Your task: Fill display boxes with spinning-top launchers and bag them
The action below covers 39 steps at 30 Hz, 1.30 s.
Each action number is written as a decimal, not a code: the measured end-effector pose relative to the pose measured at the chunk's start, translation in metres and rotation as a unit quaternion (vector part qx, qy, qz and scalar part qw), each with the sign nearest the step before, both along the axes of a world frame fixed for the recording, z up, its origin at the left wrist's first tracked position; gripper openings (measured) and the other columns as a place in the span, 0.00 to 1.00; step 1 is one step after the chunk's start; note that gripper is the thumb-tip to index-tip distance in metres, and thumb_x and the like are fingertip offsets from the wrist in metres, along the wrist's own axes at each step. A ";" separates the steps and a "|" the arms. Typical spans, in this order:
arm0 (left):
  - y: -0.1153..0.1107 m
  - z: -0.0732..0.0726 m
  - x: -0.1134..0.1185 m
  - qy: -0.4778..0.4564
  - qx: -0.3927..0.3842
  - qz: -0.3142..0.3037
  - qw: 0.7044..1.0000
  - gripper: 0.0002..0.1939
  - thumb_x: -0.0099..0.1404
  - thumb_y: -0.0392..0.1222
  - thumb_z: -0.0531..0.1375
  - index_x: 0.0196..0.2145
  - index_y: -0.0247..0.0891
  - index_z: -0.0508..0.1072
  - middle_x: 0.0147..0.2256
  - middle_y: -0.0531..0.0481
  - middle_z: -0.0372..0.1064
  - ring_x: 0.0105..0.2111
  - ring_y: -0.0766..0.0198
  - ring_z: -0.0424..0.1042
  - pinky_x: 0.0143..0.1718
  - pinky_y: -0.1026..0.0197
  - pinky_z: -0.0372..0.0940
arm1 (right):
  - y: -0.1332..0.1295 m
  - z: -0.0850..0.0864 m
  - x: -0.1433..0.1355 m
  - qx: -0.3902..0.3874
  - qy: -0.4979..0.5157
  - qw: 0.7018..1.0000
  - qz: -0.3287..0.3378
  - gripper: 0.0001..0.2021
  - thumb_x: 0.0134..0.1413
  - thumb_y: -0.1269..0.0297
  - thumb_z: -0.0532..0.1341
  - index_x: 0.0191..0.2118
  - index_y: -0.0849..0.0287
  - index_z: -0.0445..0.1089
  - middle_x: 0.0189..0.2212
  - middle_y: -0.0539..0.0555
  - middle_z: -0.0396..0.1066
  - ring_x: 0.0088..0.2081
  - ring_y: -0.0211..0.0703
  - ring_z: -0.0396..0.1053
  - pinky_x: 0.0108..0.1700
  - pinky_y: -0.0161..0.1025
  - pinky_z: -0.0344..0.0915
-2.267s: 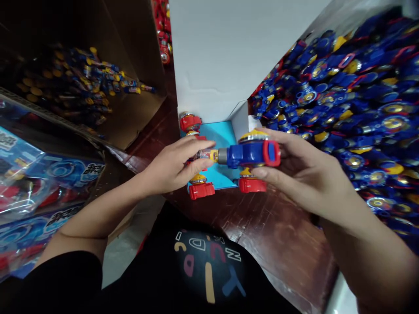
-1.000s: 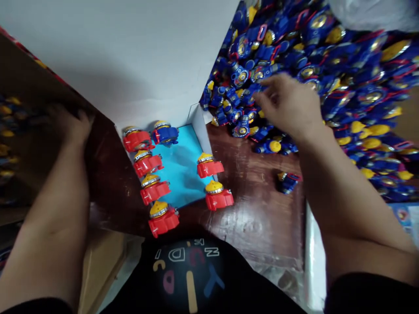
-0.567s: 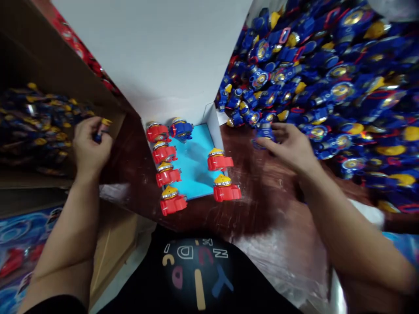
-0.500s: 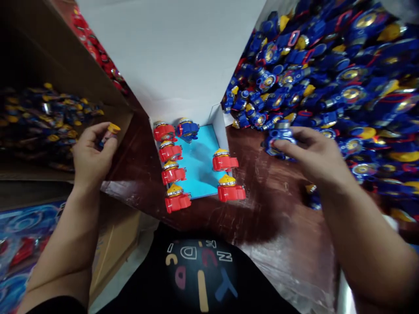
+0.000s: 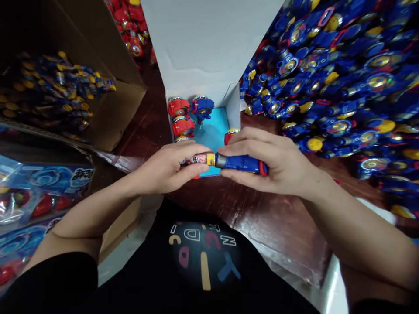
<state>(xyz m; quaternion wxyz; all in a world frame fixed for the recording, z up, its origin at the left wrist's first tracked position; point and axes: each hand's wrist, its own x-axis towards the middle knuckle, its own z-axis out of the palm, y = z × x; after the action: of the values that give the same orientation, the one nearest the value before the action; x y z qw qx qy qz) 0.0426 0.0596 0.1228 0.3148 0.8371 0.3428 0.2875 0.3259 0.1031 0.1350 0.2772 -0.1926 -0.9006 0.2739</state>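
Toward the near edge of the table (image 5: 275,213), the left hand (image 5: 162,169) pinches a small tube (image 5: 201,158), best held in line with the grey neck (image 5: 221,161) of the blue toy (image 5: 242,163) the right hand (image 5: 283,161) grips.

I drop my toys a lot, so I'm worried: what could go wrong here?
The little tube might slip, since the left hand only pinches it. The right hand, holding a blue toy, could bump the red toy near its fingers. The loosely heaped blue toys might slide.
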 end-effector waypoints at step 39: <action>0.010 0.014 -0.021 0.149 0.244 0.033 0.958 0.19 0.85 0.54 0.55 0.56 0.38 0.77 0.38 0.45 0.79 0.36 0.56 0.78 0.35 0.56 0.69 | 0.002 0.021 -0.027 -0.208 -0.003 0.974 -0.088 0.14 0.59 0.55 0.76 0.47 0.48 0.78 0.40 0.50 0.81 0.40 0.47 0.80 0.36 0.42 0.76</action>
<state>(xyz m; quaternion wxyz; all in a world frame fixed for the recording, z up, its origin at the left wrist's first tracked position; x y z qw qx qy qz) 0.0212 0.0693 0.1367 0.0362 0.9101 0.3327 0.2445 0.2994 0.1047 0.1557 0.2516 -0.3248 -0.8045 0.4290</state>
